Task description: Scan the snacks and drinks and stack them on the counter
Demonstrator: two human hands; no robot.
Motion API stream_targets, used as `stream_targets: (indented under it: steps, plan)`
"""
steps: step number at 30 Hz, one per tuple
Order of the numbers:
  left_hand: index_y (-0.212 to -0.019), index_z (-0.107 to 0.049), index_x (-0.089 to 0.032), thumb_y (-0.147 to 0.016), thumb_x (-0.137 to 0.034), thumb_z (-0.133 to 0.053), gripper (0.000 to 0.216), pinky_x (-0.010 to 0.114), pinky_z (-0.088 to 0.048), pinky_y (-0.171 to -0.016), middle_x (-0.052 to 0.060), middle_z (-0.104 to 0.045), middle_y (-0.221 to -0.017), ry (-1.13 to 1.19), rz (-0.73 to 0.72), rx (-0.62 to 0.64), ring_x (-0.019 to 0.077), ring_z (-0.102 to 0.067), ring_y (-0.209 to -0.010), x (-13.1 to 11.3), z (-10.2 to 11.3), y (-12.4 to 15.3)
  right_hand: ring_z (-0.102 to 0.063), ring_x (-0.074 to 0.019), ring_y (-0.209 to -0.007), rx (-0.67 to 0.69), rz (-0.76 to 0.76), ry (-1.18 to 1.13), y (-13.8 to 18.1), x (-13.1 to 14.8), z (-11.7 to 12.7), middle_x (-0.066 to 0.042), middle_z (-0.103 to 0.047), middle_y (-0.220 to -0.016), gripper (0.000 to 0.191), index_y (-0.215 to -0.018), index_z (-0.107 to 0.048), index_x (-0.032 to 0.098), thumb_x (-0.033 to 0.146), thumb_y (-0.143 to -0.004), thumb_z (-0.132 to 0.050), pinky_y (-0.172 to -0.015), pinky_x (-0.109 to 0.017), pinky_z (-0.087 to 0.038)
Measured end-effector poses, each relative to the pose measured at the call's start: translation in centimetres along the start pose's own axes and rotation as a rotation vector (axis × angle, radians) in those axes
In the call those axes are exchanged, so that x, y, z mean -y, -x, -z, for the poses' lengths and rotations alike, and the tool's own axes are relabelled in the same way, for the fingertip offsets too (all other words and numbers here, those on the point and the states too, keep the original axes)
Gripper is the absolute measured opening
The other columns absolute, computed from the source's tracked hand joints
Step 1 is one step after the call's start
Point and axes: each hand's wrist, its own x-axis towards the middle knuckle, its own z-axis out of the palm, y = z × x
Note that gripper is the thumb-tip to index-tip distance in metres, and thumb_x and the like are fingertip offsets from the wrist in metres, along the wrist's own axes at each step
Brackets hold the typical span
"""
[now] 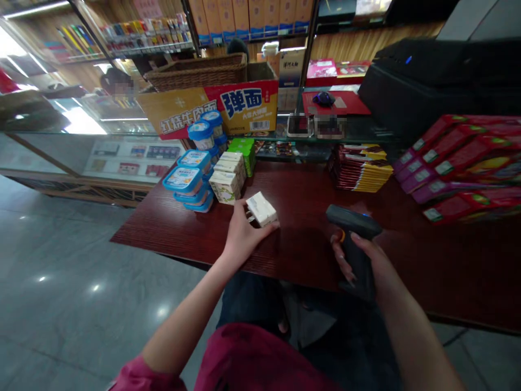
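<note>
Between the thumb and fingers of my left hand (244, 231) is a small white drink carton (261, 209), held just over the dark red tabletop (297, 244). My right hand (376, 258) is wrapped around the handle of a black barcode scanner (354, 220), whose head points left toward the carton. Similar cartons (228, 179) stand in a row beyond my left hand, with a green box (243, 152) behind them. Left of these are stacked tubs with blue lids (187, 179).
A stack of red and yellow packets (360, 168) stands at the back, with red and purple boxes (468, 157) at the far right. A cardboard noodle box (211, 108) and a computer mouse (324, 98) rest on the glass counter. The table's left corner juts over grey floor.
</note>
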Motion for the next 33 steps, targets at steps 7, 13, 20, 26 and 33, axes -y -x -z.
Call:
stream_targets:
  steps: [7,13,20,26,33]
  plan:
    - [-0.120,-0.050,-0.023,-0.067,-0.041,-0.090,0.069,0.043,-0.057,-0.096,0.008,-0.066,-0.120,-0.193,0.108,-0.375,0.0270,-0.069,-0.108,1.8,4.8,3.2,-0.042,-0.0102,-0.036,-0.017,0.032,0.049,0.0,0.1,-0.4,-0.003,-0.054,-0.062,0.029,-0.083,-0.074,0.020,0.049,-0.078,-0.075,-0.029,-0.022,-0.037]
    - [-0.131,-0.048,-0.025,-0.077,-0.049,-0.082,0.068,0.053,-0.055,-0.092,0.014,-0.062,-0.134,-0.428,0.215,-0.447,0.0391,-0.061,-0.127,0.7,4.6,1.4,-0.045,-0.0114,-0.041,0.017,0.010,0.079,0.0,0.1,0.1,-0.004,-0.056,-0.067,0.025,-0.089,-0.073,0.024,0.049,-0.084,-0.071,-0.033,-0.023,-0.041]
    - [-0.147,-0.039,-0.031,-0.083,-0.062,-0.072,0.078,0.064,-0.055,-0.091,0.019,-0.055,-0.148,-0.456,0.228,-0.489,0.0470,-0.053,-0.136,0.0,3.1,-0.2,-0.039,-0.0118,-0.040,-0.031,0.038,0.084,-0.3,-0.4,0.3,-0.003,-0.052,-0.064,0.025,-0.084,-0.072,0.027,0.051,-0.085,-0.068,-0.031,-0.023,-0.034]
    - [-0.160,-0.016,-0.042,-0.088,-0.047,-0.070,0.090,0.063,-0.056,-0.101,0.011,-0.049,-0.157,-0.334,0.096,-0.472,0.0405,-0.055,-0.137,0.9,3.5,1.6,-0.039,-0.0134,-0.038,-0.037,0.081,0.108,-0.4,-0.6,0.2,-0.003,-0.051,-0.061,0.025,-0.082,-0.071,0.028,0.050,-0.088,-0.061,-0.030,-0.025,-0.032]
    - [-0.158,-0.022,-0.030,-0.091,-0.033,-0.068,0.081,0.051,-0.054,-0.109,0.017,-0.049,-0.153,-0.330,0.007,-0.480,0.0359,-0.053,-0.141,1.9,3.3,0.8,-0.040,-0.0122,-0.038,-0.019,0.071,0.073,-0.6,-0.8,0.7,-0.002,-0.053,-0.063,0.026,-0.084,-0.069,0.026,0.047,-0.092,-0.058,-0.031,-0.024,-0.033]
